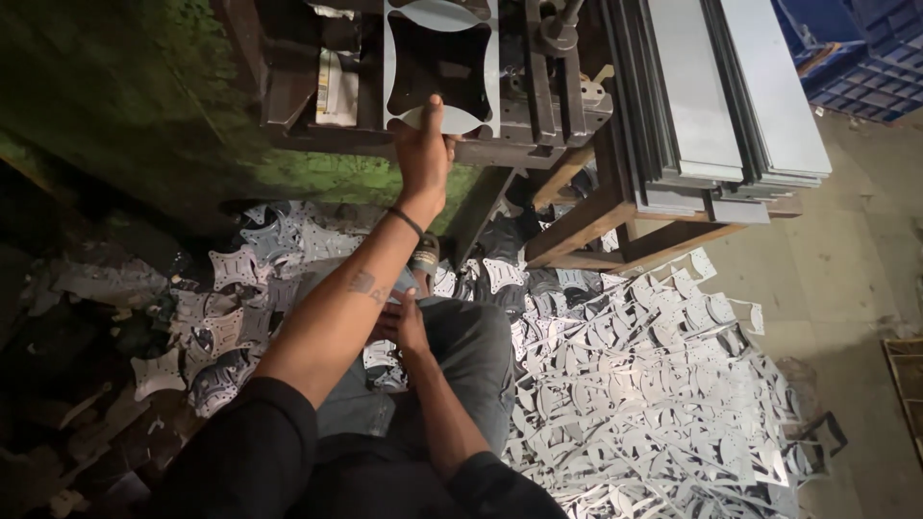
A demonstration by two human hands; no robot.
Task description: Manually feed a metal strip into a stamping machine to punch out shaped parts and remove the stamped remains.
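Over at two o'clock, a stack of long grey metal sheets (731,96) is lying on a wooden rack (615,216), edges hanging over. Blue plastic crates (865,58) are sitting beyond it in the far corner. Right at twelve o'clock the dark press machine (317,86) is crowding the space, its steel frame closing in on both sides of the metal strip (442,62), which is standing upright in the machine with a curved-cornered square hole already cut through it. The green-stained wall of the machine (125,106) is filling the ten o'clock side.

Down below, the concrete floor (846,288) is buried under a shining heap of punched metal scrap (654,394) from three to five o'clock, and flat cut-out plates (236,269) are piling up around nine o'clock.

The left hand (423,154) is reaching straight up on a long outstretched arm, a dark band at the wrist, fingers clamped on the strip's lower edge. The right hand (404,327) is resting low on the person's knee, fingers loosely curled together, gripping nothing I can make out.
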